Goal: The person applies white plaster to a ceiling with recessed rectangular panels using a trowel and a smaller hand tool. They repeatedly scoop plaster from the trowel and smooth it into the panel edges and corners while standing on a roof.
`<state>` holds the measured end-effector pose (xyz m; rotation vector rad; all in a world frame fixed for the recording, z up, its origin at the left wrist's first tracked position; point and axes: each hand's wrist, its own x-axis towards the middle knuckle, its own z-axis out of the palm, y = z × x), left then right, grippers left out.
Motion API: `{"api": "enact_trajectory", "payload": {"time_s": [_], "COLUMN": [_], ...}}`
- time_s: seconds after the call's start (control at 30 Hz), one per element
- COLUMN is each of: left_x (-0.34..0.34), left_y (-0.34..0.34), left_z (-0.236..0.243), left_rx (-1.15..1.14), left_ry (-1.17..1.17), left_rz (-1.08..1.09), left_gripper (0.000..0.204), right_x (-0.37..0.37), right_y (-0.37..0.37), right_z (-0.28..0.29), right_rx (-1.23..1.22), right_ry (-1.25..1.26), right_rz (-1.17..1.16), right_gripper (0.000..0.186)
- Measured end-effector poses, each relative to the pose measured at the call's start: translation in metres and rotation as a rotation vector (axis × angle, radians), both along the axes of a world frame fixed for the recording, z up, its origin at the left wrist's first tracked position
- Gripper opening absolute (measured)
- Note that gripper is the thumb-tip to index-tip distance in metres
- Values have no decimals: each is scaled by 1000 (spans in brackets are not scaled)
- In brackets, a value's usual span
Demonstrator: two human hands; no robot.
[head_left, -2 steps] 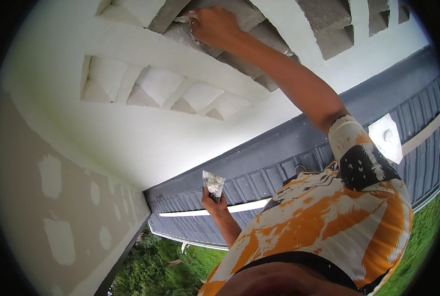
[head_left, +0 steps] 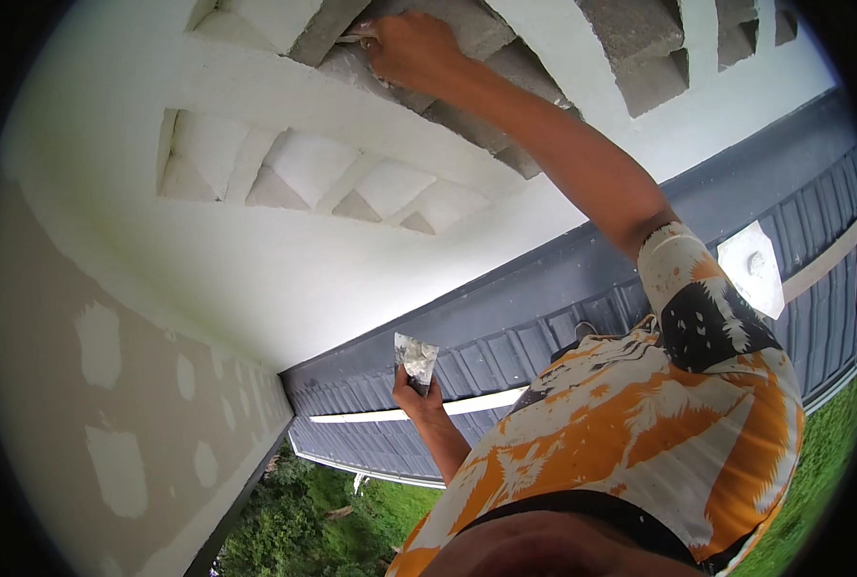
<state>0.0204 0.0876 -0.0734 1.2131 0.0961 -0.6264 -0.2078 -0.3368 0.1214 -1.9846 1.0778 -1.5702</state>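
White paste (head_left: 417,359) on flat plate (head_left: 422,386) gripped by left hand (head_left: 416,395), right hand (head_left: 412,48) pinching slim pale tool (head_left: 354,38) at rough grey wall recess (head_left: 474,31).

We see open air between the left hand (head_left: 416,392) and the right hand (head_left: 409,48), bounded on one side by the smooth white wall (head_left: 351,269). A flat band of this wall leaves us a passage beneath the small recesses (head_left: 311,165), whose slanted faces interrupt a straight sweep. Inside the large grey recess (head_left: 471,29), block edges crowd the right hand, and the right forearm (head_left: 563,142) crosses its opening. The plate of white paste (head_left: 416,358) obstructs the space above the left hand; below, the ribbed dark roof (head_left: 505,351) limits our clearance
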Motion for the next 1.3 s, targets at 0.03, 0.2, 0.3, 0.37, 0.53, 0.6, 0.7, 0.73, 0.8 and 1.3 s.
{"api": "enact_trajectory", "payload": {"time_s": [0.03,0.2,0.3,0.37,0.53,0.6,0.7,0.73,0.8,1.3], "left_x": [1,7,10,9,-13,-15,-16,-16,-13,-26], "left_y": [0,5,8,5,-16,-16,-13,-13,-8,-28], "left_z": [-2,-13,-18,-15,7,9,10,10,6,16], "left_rx": [-3,6,16,13,64,58,51,48,71,49], "left_ry": [4,29,35,22,-8,-30,-33,-28,-28,-15], "left_rz": [5,22,38,19,78,39,18,17,30,42], "left_gripper": [20,20,21,22,19,18,17,17,21,17], "right_x": [2,9,-3,-18,0,10,17,18,20,13], "right_y": [-2,15,32,38,-7,-12,-14,-12,-7,8], "right_z": [5,-14,-30,-24,-20,-14,-10,-11,-18,-32], "right_rx": [10,-77,-87,57,-98,-87,-3,38,-14,-60], "right_ry": [44,-70,-138,-150,-199,-217,-145,-92,-83,-344], "right_rz": [24,132,123,88,-43,-10,29,21,24,-55], "right_gripper": [34,33,31,30,26,25,23,24,26,24]}}
